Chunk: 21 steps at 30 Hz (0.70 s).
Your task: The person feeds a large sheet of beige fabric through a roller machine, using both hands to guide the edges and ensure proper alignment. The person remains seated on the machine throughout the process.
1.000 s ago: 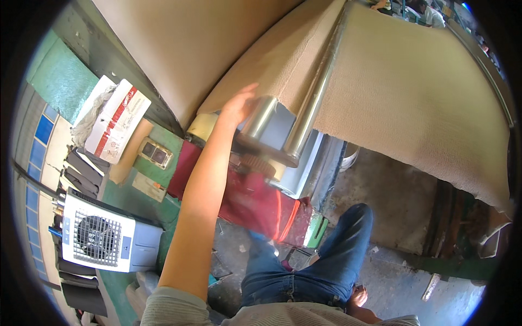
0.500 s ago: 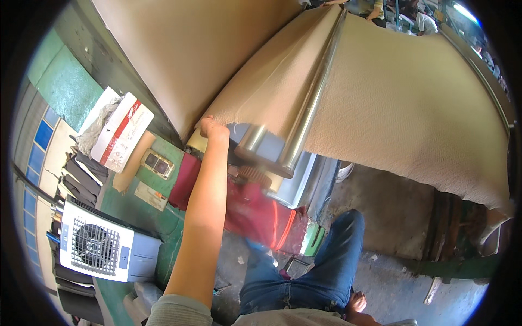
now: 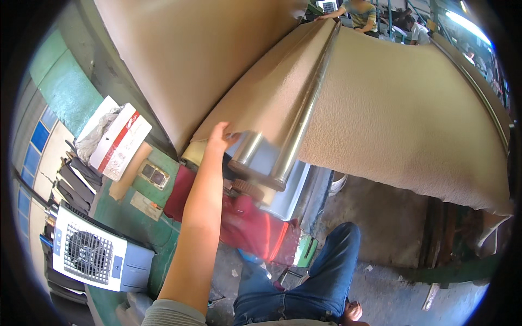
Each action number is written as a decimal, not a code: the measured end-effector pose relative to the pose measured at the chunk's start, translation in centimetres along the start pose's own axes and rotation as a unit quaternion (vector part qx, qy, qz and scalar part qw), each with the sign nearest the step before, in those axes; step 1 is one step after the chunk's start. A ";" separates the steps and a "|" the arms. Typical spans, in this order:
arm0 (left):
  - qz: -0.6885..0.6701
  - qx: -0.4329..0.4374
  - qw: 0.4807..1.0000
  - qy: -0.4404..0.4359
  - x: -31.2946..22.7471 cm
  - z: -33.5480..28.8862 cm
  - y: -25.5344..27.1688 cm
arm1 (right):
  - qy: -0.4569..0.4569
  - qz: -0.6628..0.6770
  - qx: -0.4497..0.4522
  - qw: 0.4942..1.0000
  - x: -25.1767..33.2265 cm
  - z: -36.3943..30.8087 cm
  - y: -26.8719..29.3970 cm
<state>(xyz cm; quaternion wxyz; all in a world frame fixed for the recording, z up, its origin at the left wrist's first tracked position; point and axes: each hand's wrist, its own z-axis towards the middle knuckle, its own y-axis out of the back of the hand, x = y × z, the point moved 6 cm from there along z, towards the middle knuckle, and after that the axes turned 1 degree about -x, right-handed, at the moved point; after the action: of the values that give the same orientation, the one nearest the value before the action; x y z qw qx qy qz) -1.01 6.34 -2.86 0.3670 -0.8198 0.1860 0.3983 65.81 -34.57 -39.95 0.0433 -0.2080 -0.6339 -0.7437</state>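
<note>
My left hand reaches forward over the near left edge of a wide tan textured sheet. Its thumb stands away from the fingers and nothing shows between them; whether it touches the sheet is unclear. Just right of it are the ends of two shiny metal rollers, a short one and a long one, with the sheet running over and beside them. My right hand hangs low by my right thigh, fingers curled, with no object visible in it.
A dark red cloth covers the machine's near end, close to my knees. On the left are a white-and-blue fan unit, a white box with a red stripe and a switch box. Across the sheet, a person in a striped top touches its far edge.
My left hand has come off the sheet's edge, its thumb now spread and pointing right. The view has shifted slightly, showing more of the person at the far end. My right hand stays low.
</note>
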 end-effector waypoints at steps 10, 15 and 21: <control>-0.102 -0.190 0.928 -0.305 -4.2 -3.7 0.9 | -0.006 -0.005 0.012 1.000 0.7 0.9 -0.5; -0.230 -0.298 0.889 -0.260 -4.0 -6.8 3.0 | -0.005 -0.005 0.016 1.000 0.7 1.0 -0.7; -0.212 -0.365 0.879 -0.221 -3.2 -7.2 4.5 | -0.004 -0.005 0.018 1.000 0.8 1.1 -0.8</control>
<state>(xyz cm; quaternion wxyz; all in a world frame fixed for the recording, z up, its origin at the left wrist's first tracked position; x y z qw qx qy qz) -1.91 -2.00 0.65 0.1492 -0.8059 -0.2363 0.5219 65.09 -33.21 -40.23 0.0410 -0.2065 -0.6487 -0.7314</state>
